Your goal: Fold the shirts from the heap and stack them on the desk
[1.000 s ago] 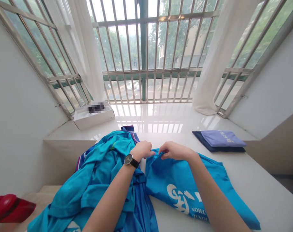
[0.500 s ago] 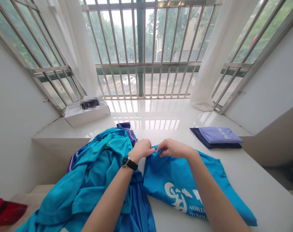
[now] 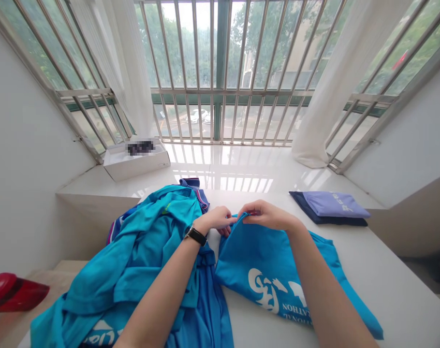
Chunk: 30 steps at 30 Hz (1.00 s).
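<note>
A bright blue T-shirt (image 3: 242, 256) with white printing lies partly folded on the white table, its print upside down to me. My right hand (image 3: 265, 215) pinches the shirt's far left edge and lifts it slightly off the surface. Close against it, my left hand (image 3: 220, 220) has its fingers closed at the same corner of cloth; the wrist wears a black-strapped watch (image 3: 196, 236). Left of the shirt, a loose heap of teal and blue clothes (image 3: 143, 261) spreads toward me, near my left forearm.
Two folded garments, a lavender one (image 3: 336, 204) on a navy one (image 3: 319, 220), lie at the right. A white open box (image 3: 136, 166) sits on the window ledge at left. Behind are window bars (image 3: 220, 116) and white curtains (image 3: 310, 140). Something red (image 3: 17, 292) shows at lower left.
My right hand has raised the shirt's edge a little, opening a fold. My left fingers have shifted beneath that corner. The whole view has tilted slightly.
</note>
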Motion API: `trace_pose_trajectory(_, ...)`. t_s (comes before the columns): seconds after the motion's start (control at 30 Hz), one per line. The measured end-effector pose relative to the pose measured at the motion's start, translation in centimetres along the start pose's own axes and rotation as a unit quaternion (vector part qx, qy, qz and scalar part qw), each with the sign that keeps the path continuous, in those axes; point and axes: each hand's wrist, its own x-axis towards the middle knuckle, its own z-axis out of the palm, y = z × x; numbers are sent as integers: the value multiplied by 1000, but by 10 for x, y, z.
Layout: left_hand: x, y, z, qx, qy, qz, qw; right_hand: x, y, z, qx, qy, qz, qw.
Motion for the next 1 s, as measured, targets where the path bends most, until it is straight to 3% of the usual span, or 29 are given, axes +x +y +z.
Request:
trace_pose_trajectory(0.17,-5,-7,-12,-46,-82,40,995,18,25,16,31,8,0,1000)
trace_pose_trajectory(0.33,-7,-12,-15,-88,-112,11,990,37,63,35,5,63,39,997)
trace_pose_trajectory(0.47,-12,-10,-22,-85,-85,-23,992,45,81,44,15,85,49,995)
trace_pose_trajectory(0.6,-13,-14,-26,-42,-79,-9,996,45,83,45,14,82,48,995)
trace_pose_trajectory(0.77,-7,-18,-22,85,34,19,996,36,77,35,87,17,52,995)
trace_pose_trajectory(0.9,-8,-5,-12,184,56,28,981,25,71,21,106,-29,70,991)
trace_pose_trajectory(1.0,-9,6,-5,257,90,-16,962,17,66,12,106,-33,88,990)
